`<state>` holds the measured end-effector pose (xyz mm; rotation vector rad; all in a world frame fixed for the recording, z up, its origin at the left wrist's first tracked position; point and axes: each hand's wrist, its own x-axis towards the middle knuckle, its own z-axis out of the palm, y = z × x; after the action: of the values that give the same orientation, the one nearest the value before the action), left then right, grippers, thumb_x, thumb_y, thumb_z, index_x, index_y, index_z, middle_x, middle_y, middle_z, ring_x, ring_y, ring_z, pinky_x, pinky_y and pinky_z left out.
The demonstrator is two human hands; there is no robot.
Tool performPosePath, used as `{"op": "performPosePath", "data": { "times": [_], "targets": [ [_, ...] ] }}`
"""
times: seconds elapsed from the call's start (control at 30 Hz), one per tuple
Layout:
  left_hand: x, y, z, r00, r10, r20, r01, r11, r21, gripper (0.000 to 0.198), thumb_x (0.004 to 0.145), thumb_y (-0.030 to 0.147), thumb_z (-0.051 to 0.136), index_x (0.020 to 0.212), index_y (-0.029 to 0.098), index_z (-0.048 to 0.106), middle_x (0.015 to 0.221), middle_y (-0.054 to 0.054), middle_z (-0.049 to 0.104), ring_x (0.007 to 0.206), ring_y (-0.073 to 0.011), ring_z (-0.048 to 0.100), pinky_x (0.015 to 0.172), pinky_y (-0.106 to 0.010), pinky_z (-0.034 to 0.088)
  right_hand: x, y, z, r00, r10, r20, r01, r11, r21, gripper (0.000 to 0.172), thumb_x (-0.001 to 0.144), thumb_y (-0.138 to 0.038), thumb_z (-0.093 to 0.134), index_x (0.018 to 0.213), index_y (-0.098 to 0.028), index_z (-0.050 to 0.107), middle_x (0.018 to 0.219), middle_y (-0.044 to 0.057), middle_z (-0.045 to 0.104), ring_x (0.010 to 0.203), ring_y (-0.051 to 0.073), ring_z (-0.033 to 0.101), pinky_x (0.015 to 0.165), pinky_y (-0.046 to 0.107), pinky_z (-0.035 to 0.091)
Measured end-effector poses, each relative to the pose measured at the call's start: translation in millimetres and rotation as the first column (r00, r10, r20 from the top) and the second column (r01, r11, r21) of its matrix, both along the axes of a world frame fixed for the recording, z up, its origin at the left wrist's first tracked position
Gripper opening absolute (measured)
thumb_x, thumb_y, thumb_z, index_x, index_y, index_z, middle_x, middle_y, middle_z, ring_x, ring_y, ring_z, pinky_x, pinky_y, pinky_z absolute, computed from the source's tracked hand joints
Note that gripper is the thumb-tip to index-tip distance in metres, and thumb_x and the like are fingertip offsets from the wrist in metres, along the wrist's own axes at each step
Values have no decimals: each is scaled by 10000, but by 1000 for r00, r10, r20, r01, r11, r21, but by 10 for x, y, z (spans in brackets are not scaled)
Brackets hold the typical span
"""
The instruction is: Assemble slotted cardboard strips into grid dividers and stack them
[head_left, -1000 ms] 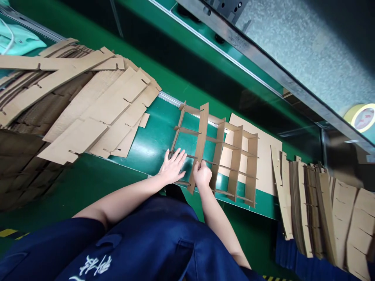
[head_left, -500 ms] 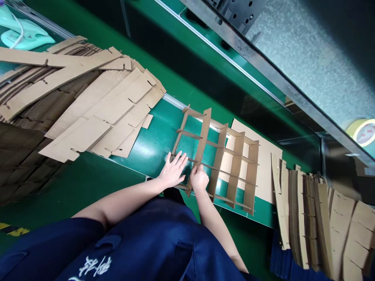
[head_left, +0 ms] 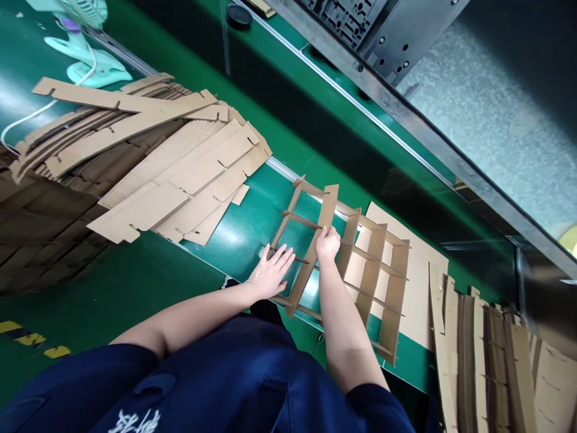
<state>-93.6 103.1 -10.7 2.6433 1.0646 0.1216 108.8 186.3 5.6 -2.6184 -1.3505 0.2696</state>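
A cardboard divider grid (head_left: 360, 264) of slotted strips stands on the green bench (head_left: 243, 222), partly over a flat cardboard sheet (head_left: 419, 270). My left hand (head_left: 273, 272) lies flat with fingers spread on the grid's near left end, pressing the thin cross strips. My right hand (head_left: 327, 243) is closed in a pinch on the upright second strip (head_left: 315, 246), about midway along it. My forearms reach out over my dark blue clothing.
A big heap of slotted cardboard strips (head_left: 148, 162) lies left of the grid. More strips stand stacked on edge at the right (head_left: 487, 355). A mint-green fan base (head_left: 94, 60) with a white cable is at far left. A metal rail (head_left: 406, 108) runs behind.
My right hand has slid up the second strip, away from me, from its near end to its middle. My left hand stays flat on the grid. The view shifted slightly.
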Motion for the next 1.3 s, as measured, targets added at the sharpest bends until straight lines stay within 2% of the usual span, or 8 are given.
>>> {"op": "performPosePath", "data": {
  "times": [0.13, 0.27, 0.4, 0.5, 0.6, 0.77, 1.0, 1.3],
  "targets": [
    [6, -9, -10, 1000, 16, 6, -16, 1000, 0, 778, 840, 483, 474, 1497, 170, 199, 1568, -80, 139, 1444, -314, -23, 1126, -633, 62, 9, -53, -34, 999, -46, 10, 46, 999, 25, 442, 940, -303, 238, 1178, -97, 548, 1087, 175, 622, 1084, 264, 533, 852, 339, 421],
    [15, -12, -20, 1000, 20, 13, -20, 1000, -2, 776, 839, 481, 483, 1497, 178, 203, 1566, -79, 150, 1444, -311, -18, 1128, -626, 43, 0, -54, -33, 998, -66, 23, 66, 998, 18, 442, 927, -272, 242, 1177, -89, 557, 1166, 201, 592, 1178, 269, 474, 879, 355, 421],
    [13, -6, -8, 1000, 14, 4, -14, 1000, -7, 760, 849, 474, 460, 1494, 165, 205, 1566, -86, 155, 1445, -305, -11, 1123, -630, 67, 31, -5, 2, 997, -75, 21, 76, 997, -33, 357, 906, -307, 330, 1035, -150, 624, 1141, 173, 612, 1178, 297, 455, 879, 438, 415],
    [9, -6, 2, 1000, 9, -1, -9, 1000, -4, 744, 854, 468, 446, 1492, 162, 215, 1565, -89, 161, 1446, -302, -7, 1122, -630, 79, 123, 157, 79, 997, -50, 56, 53, 998, -46, 344, 879, -388, 434, 1086, -185, 619, 1175, 153, 610, 1193, 331, 434, 916, 528, 368],
    [5, -8, 3, 1000, 7, -2, -7, 1000, 7, 753, 845, 468, 458, 1492, 167, 218, 1562, -88, 169, 1445, -310, -3, 1122, -627, 87, 234, 446, 166, 998, -38, 44, 40, 997, -59, 439, 878, -471, 454, 1201, -199, 574, 1128, 145, 635, 1124, 328, 503, 889, 493, 396],
    [5, -1, 6, 1000, 3, 0, -3, 1000, 14, 747, 854, 468, 442, 1493, 156, 211, 1562, -90, 162, 1446, -299, 1, 1120, -620, 114, 315, 787, 189, 995, -94, -26, 91, 991, -96, 455, 909, -473, 383, 962, -132, 681, 865, 178, 666, 841, 295, 624, 688, 358, 452],
    [13, -1, 4, 1000, 20, 14, -20, 1000, 8, 744, 847, 450, 461, 1491, 170, 216, 1559, -84, 179, 1446, -295, 13, 1120, -615, 112, 344, 741, 110, 984, -179, 4, 178, 980, -86, 486, 927, -399, 302, 993, -96, 676, 854, 211, 665, 796, 306, 641, 642, 367, 462],
    [14, -3, -1, 1000, 19, 3, -19, 1000, 22, 740, 845, 449, 465, 1492, 186, 222, 1559, -77, 176, 1446, -305, 11, 1123, -603, 130, 373, 835, 82, 992, -130, -7, 126, 973, -193, 474, 899, -417, 362, 1011, -69, 664, 911, 247, 653, 887, 351, 634, 711, 437, 463]
  ]
}}
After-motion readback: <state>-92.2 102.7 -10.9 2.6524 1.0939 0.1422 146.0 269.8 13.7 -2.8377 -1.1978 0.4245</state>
